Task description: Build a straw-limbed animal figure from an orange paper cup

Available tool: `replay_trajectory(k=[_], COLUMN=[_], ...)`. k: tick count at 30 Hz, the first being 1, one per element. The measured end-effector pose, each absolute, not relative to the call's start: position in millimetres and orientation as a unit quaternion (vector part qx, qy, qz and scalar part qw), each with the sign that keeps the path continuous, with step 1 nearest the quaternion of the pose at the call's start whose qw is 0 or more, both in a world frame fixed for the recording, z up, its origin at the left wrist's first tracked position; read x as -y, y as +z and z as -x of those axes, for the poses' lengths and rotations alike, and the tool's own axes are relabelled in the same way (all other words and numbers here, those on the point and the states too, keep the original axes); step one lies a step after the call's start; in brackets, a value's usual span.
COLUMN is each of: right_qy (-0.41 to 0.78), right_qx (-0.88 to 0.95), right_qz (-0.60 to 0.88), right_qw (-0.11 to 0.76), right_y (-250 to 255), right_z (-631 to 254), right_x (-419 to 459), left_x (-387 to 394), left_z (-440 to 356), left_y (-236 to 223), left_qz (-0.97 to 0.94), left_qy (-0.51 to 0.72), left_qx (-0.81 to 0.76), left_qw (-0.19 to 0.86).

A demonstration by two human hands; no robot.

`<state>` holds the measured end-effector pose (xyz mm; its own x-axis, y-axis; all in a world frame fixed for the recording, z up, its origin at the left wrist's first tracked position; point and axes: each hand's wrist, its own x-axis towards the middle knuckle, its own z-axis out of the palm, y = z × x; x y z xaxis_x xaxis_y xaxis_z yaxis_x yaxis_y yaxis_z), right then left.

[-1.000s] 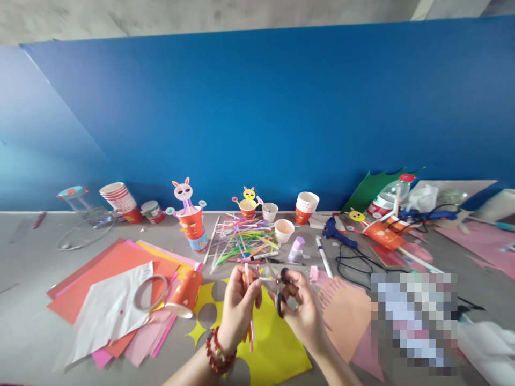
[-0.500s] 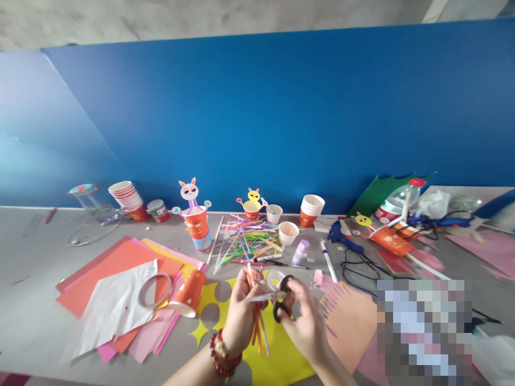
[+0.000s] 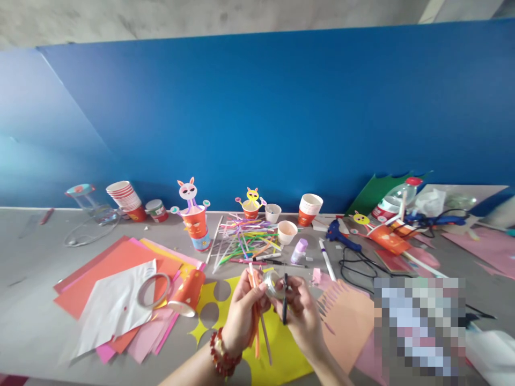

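In the head view my left hand (image 3: pixel 243 303), with a beaded bracelet at its wrist, is closed round a small bundle of thin orange strips (image 3: pixel 256 338) hanging down below the fingers; one is paler. My right hand (image 3: pixel 301 311) grips scissors by their black handles (image 3: pixel 285 305), which are turned edge-on. A roll of clear tape (image 3: pixel 272 284) sits between the two hands, close to the left thumb and the right fingertips; which fingers bear it I cannot tell. Beneath both hands lies a yellow sheet (image 3: pixel 281 354) with round holes cut from it.
Coloured pipe cleaners and pens (image 3: pixel 245 238) are heaped behind my hands. An orange cup (image 3: pixel 188 292) lies left beside a tape ring (image 3: pixel 154 290) on paper sheets (image 3: pixel 100 268). A blue glue gun (image 3: pixel 341 236) with a black cable and a purple-capped glue stick (image 3: pixel 299 251) stand right.
The scissors have come away from the strips and swung from pointing left to edge-on in my right hand. The tape roll, formerly behind the blades, now shows between my hands.
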<state>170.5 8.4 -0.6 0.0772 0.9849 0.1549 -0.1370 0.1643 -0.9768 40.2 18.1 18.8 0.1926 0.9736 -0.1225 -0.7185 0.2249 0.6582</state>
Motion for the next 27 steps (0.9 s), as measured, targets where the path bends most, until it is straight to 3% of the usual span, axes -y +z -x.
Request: replay_trajectory(k=[10, 20, 27], right_qy=[0.471, 0.441, 0.246], right_qx=[0.487, 0.545, 0.594], right_qz=[0.422, 0.455, 0.617], right_qw=[0.603, 0.549, 0.453], right_y=[3.9, -3.2, -35.8], right_z=[-171.5, -184.8, -233.3], right_x=[-7.8, 3.7, -13.2], left_x=[-13.7, -17.1, -20.2], left_z=[-40.3, -37.2, -35.3], left_y=[18.8, 19.5, 21.1], left_qz=[-0.312, -0.345, -0.330], left_qy=[0.590, 0.581, 0.604], left_qx=[-0.277, -0.303, -0.290], left_qw=[0.692, 0.672, 0.665])
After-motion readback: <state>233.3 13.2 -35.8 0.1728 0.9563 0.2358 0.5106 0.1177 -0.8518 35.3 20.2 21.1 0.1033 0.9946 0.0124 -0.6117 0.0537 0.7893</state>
